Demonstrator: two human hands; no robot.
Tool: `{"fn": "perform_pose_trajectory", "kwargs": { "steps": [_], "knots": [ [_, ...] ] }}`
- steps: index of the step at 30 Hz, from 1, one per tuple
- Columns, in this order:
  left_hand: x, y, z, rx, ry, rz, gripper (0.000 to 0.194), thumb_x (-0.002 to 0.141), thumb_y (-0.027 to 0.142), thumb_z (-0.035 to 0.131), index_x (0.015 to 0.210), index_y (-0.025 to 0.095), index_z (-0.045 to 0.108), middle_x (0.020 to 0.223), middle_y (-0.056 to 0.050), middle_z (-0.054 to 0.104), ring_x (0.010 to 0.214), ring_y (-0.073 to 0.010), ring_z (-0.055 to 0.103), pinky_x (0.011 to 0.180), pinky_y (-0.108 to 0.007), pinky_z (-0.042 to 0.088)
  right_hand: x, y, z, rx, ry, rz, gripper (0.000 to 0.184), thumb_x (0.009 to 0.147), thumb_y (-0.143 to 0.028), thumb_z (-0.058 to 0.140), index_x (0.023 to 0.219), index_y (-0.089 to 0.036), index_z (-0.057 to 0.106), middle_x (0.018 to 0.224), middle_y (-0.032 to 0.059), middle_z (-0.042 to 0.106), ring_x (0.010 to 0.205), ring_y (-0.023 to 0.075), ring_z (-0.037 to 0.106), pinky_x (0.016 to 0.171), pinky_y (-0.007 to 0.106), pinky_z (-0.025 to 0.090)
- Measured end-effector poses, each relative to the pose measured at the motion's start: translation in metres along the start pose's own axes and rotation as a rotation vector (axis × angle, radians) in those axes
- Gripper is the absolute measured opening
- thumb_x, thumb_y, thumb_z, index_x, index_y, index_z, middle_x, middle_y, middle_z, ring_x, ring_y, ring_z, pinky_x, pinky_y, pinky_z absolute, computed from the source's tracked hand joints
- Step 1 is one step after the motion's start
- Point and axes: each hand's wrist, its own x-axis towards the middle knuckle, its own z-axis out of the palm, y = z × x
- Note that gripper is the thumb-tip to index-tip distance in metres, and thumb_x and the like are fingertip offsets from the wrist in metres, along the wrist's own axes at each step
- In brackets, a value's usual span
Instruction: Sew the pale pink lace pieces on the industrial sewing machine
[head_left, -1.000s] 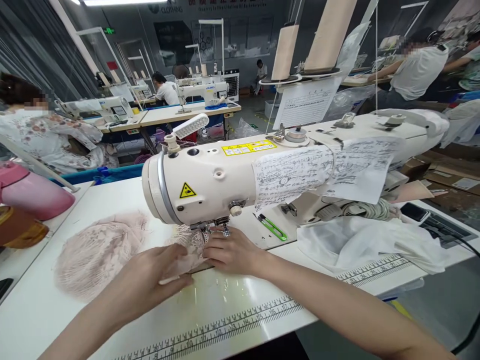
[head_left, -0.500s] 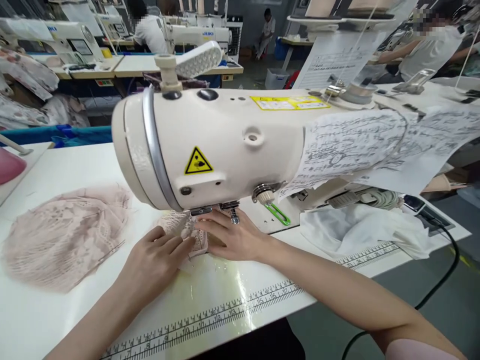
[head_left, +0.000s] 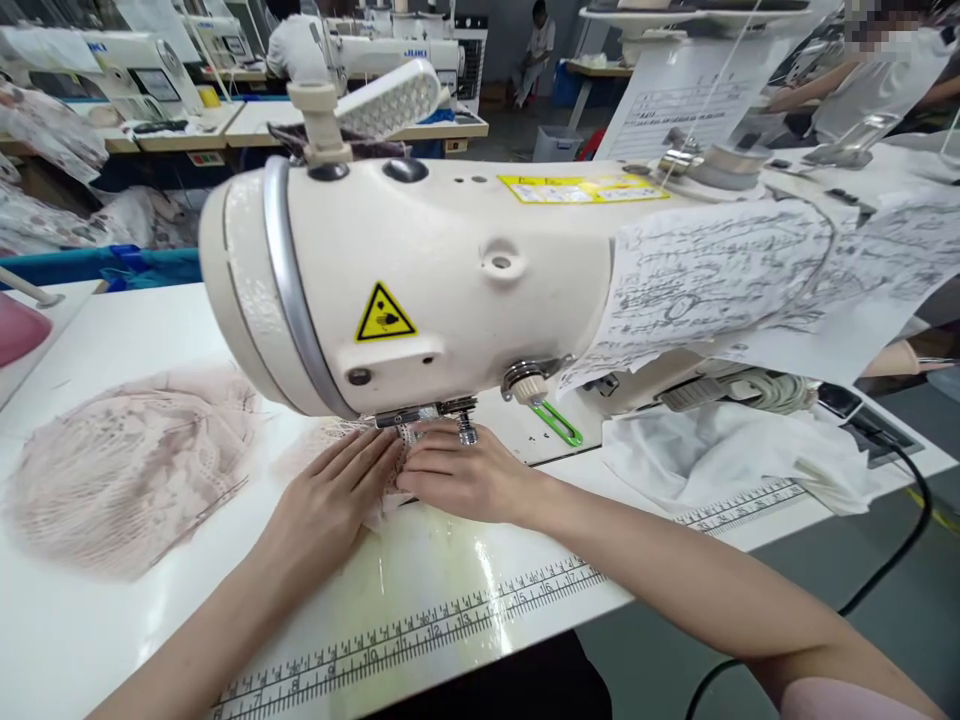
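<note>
A cream sewing machine (head_left: 420, 280) fills the middle of the view, its head hanging over the white table (head_left: 112, 320). Under its presser foot (head_left: 431, 418) lies a small piece of pale pink lace (head_left: 330, 440). My left hand (head_left: 330, 505) rests flat on that lace, fingers stretched toward the foot. My right hand (head_left: 457, 475) presses on the lace right beside the foot, fingers curled close together. The two hands touch at the fingertips. The needle is hidden behind the machine head.
A pile of pink lace pieces (head_left: 120, 470) lies at the left. Green thread snips (head_left: 559, 425) and white cloth (head_left: 712, 460) sit right of the needle. Paper sheets (head_left: 712, 280) drape over the machine arm. A printed ruler (head_left: 420, 635) runs along the front edge. Other people sew behind.
My view has moved closer to the machine head. My left hand slid forward along the lace until its fingers met my right hand by the presser foot.
</note>
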Motion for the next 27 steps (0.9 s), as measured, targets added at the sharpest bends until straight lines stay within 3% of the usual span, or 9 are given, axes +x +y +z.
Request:
{"fn": "perform_pose_trajectory", "kwargs": {
  "steps": [5,13,27],
  "knots": [
    [-0.007,-0.006,0.007,-0.06,-0.049,-0.039,0.047,0.087,0.012,0.043,0.133,0.01,0.052,0.137,-0.01,0.055,0.125,-0.0238,0.054,0.104,-0.039,0.05,-0.002,-0.002,0.001,0.016,-0.091,-0.018,0.019,0.091,-0.01,0.052,0.089,-0.022,0.067,0.077,-0.0082,0.067,0.075,0.0066,0.055,0.045,0.022,0.027],
    [-0.008,-0.014,0.004,-0.108,-0.085,-0.054,0.045,0.087,0.016,0.047,0.131,0.01,0.054,0.135,-0.01,0.057,0.125,-0.0244,0.054,0.104,-0.042,0.05,-0.001,-0.002,0.008,0.034,-0.159,-0.083,0.021,0.094,-0.01,0.048,0.094,-0.019,0.067,0.078,-0.0047,0.067,0.08,0.0082,0.057,0.057,0.017,0.045],
    [-0.007,-0.013,0.006,-0.115,-0.112,-0.123,0.051,0.084,0.017,0.045,0.134,0.012,0.052,0.134,-0.01,0.058,0.125,-0.0248,0.055,0.102,-0.042,0.051,0.0,0.0,0.013,0.009,-0.187,-0.068,0.019,0.093,-0.01,0.051,0.093,-0.02,0.067,0.083,-0.0006,0.069,0.085,0.0113,0.056,0.062,0.02,0.044]
  ]
}}
